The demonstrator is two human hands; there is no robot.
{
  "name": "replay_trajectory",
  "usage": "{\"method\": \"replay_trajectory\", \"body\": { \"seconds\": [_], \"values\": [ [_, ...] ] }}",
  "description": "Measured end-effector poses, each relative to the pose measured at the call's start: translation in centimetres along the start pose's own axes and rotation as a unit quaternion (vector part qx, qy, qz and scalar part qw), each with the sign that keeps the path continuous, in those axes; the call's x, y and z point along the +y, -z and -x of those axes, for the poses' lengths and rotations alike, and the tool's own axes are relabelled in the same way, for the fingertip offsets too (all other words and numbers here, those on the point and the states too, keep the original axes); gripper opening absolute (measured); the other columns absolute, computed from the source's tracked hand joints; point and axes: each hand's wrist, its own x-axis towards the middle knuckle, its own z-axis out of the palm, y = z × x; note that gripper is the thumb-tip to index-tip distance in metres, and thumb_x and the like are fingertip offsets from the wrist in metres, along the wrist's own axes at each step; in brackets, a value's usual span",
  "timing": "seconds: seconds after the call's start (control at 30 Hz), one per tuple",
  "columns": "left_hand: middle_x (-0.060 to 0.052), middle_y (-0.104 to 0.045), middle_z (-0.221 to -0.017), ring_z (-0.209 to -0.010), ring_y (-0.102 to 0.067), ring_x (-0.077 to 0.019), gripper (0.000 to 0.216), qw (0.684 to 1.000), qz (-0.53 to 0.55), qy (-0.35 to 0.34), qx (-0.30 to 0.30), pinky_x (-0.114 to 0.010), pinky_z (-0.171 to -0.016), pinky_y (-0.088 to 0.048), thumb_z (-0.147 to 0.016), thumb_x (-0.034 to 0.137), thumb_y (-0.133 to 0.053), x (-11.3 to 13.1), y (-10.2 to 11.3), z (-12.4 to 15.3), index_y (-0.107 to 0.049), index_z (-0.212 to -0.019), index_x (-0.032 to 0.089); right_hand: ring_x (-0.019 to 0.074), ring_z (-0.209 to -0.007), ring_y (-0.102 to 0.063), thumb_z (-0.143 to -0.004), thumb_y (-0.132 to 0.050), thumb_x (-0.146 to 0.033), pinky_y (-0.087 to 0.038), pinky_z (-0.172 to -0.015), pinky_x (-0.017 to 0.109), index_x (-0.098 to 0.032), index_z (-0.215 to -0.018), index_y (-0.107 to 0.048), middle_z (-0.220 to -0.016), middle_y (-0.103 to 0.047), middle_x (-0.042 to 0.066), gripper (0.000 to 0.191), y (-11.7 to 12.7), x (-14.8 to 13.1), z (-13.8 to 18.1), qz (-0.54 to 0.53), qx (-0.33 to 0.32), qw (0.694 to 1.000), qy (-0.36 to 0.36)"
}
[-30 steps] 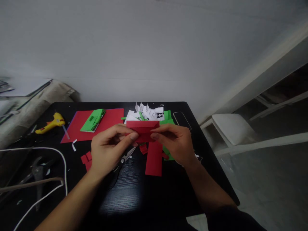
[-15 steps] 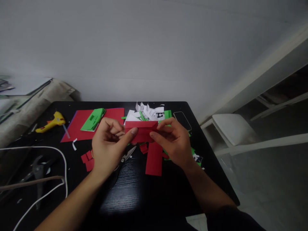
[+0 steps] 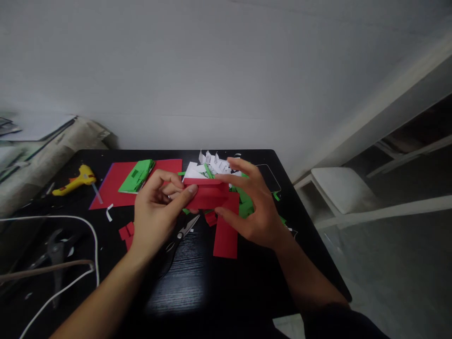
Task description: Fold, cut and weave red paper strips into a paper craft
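Observation:
Pinched between the thumb and fingers of my left hand (image 3: 158,212) is a folded piece of red paper (image 3: 205,195), held above the table with its fold along the top. My right hand (image 3: 256,207) is spread at the paper's right side, thumb and fingers apart. Whether its fingertips still touch the paper I cannot tell. Beneath the hands lies a red paper strip (image 3: 226,235). A pair of scissors (image 3: 181,233) rests beside my left hand, its handles dark against the table. White paper scraps (image 3: 217,165) are heaped just behind the held paper.
A yellow glue gun (image 3: 79,180) lies at the left, near a red sheet (image 3: 109,183) bearing folded green paper (image 3: 137,176). Pliers (image 3: 56,254) and a white cable (image 3: 90,226) are at the near left. A phone (image 3: 270,178) lies behind my right hand; a white stool (image 3: 341,188) stands beyond the table.
My right hand has opened from its pinch on the red paper, with its fingers lifted and spread. My left hand keeps its hold, and the paper's top fold now tips differently.

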Motion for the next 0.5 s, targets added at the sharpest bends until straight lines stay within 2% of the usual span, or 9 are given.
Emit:
{"method": "replay_trajectory", "body": {
  "seconds": [0.1,0.2,0.3,0.4,0.5],
  "values": [
    [0.006,-0.066,-0.062,-0.050,-0.066,-0.0135,0.023,1.000,0.004,0.008,-0.027,-0.025,-0.049,-0.059,-0.087,0.027,-0.078,0.0,0.2,-0.2,-0.055,-0.088,0.025,0.0275,-0.142,-0.053,-0.090,-0.076,-0.019,-0.045,-0.120,0.054,-0.031,-0.131,-0.068,-0.152,-0.057,0.009,0.044,0.2,0.3,-0.1,-0.021,-0.041,0.998,0.033],
    [0.005,-0.068,-0.062,-0.048,-0.066,-0.0141,0.018,0.998,-0.005,0.015,-0.064,-0.025,-0.048,-0.055,-0.091,0.027,-0.074,-0.1,0.5,-0.2,-0.055,-0.092,0.026,0.0234,-0.125,-0.068,-0.095,-0.069,-0.016,-0.055,-0.110,0.048,-0.032,-0.124,-0.072,-0.132,-0.072,0.004,0.033,0.0,0.6,-0.1,-0.045,-0.022,0.998,0.039],
    [0.003,-0.066,-0.065,-0.049,-0.063,-0.0143,0.011,0.996,-0.053,-0.008,-0.072,-0.029,-0.051,-0.055,-0.096,0.035,-0.067,-0.1,0.9,-0.3,-0.061,-0.095,0.025,0.0208,-0.103,-0.076,-0.096,-0.069,-0.018,-0.062,-0.096,0.041,-0.032,-0.113,-0.077,-0.110,-0.081,0.001,0.023,-0.3,0.5,-0.1,-0.053,0.016,0.998,-0.008],
    [-0.002,-0.066,-0.085,-0.071,-0.065,-0.0171,0.020,0.986,-0.127,-0.102,-0.039,-0.032,-0.065,-0.057,-0.097,0.044,-0.064,-0.3,1.4,-0.5,-0.071,-0.104,0.025,0.0200,-0.093,-0.077,-0.093,-0.075,-0.025,-0.064,-0.089,0.038,-0.029,-0.106,-0.078,-0.102,-0.081,0.001,0.014,-0.7,0.5,0.0,-0.075,0.055,0.992,-0.081],
    [-0.008,-0.067,-0.116,-0.107,-0.066,-0.0251,0.035,0.976,-0.134,-0.153,-0.074,-0.038,-0.090,-0.058,-0.091,0.045,-0.072,-0.4,1.6,-0.6,-0.070,-0.121,0.027,0.0186,-0.085,-0.076,-0.089,-0.079,-0.029,-0.065,-0.081,0.035,-0.026,-0.101,-0.078,-0.095,-0.080,0.001,0.013,-1.2,0.5,0.2,-0.145,0.066,0.977,-0.141]
  ]
}}
